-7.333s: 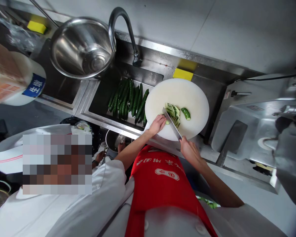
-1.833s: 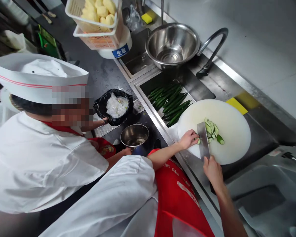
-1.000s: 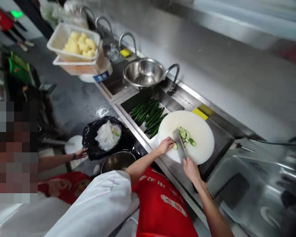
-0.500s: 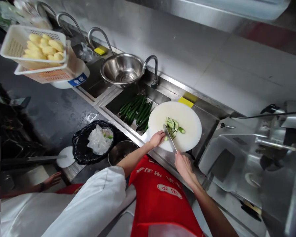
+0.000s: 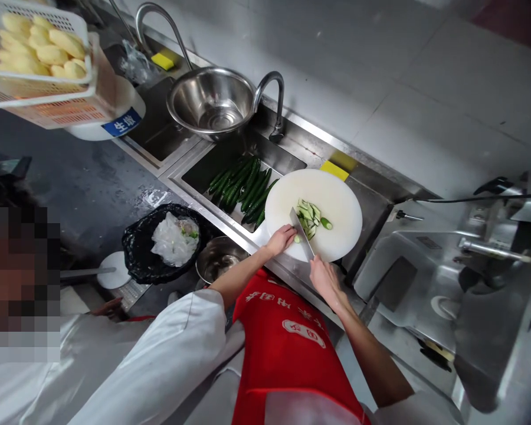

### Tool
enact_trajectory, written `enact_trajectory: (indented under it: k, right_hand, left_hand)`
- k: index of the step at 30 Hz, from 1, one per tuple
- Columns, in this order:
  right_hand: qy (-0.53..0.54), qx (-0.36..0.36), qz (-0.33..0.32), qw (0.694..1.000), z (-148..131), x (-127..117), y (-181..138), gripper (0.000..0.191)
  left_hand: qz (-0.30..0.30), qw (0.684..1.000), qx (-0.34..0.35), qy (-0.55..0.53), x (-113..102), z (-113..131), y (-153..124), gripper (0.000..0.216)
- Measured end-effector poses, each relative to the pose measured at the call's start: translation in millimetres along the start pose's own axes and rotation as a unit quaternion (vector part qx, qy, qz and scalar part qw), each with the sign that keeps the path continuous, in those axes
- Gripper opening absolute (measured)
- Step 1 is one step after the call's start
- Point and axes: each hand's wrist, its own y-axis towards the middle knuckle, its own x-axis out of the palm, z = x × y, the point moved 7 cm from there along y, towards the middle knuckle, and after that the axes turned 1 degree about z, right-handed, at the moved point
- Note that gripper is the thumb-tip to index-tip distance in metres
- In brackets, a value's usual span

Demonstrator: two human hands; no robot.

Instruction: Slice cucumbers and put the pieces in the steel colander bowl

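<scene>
Right hand (image 5: 325, 277): closed round the handle of a knife (image 5: 302, 234), just outside the board's rim between 5 and 6 o'clock; blade pointing toward 11 o'clock. Left hand (image 5: 281, 240): fingers bent and grasping a short cucumber piece (image 5: 297, 238), at 8 o'clock on the board, its pale cut end showing beside the blade. White cutting board (image 5: 336, 195): oval, one, overlapping the sink's near corner. Cut cucumber (image 5: 308, 212): a loose heap at the board's centre, across the blade from the left hand. Cucumber stub (image 5: 326, 223): one, at 4 o'clock from the heap. Whole cucumbers (image 5: 243, 186): a bunch, lying in the sink (image 5: 274, 150) at 10 o'clock from the board. Around the board: yellow block (image 5: 334, 170) at 1 o'clock; tap (image 5: 277, 106) at 11; steel bowl (image 5: 216, 94) between 10 and 11; peeled potatoes (image 5: 44, 47), in a white basket (image 5: 77, 23), at 10; black-lined bin (image 5: 137, 248) at 9; metal pot (image 5: 207, 260) between 8 and 9.
</scene>
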Motion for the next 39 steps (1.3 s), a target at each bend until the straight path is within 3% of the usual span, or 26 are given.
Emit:
enact_trajectory:
  k: [11, 21, 32, 39]
  right_hand:
    - [0.009, 0.014, -0.011, 1.000, -1.1, 1.1, 5.5, 0.028]
    - [0.013, -0.003, 0.003, 1.000, -5.1, -1.2, 8.9, 0.028]
    - [0.022, 0.016, -0.015, 1.000, -5.5, 2.0, 8.1, 0.027]
    - [0.017, 0.015, -0.009, 1.000, -5.5, 5.2, 12.3, 0.025]
  left_hand:
    - [0.022, 0.999, 0.002, -0.032, -0.4, -6.3, -4.0, 0.031]
    - [-0.016, 0.999, 0.023, -0.033, -5.7, -2.8, -2.3, 0.034]
    - [0.046, 0.995, 0.067, -0.062, -4.1, -6.0, -3.6, 0.034]
    - [0.029, 0.993, 0.080, -0.077, -3.1, -8.8, -6.3, 0.033]
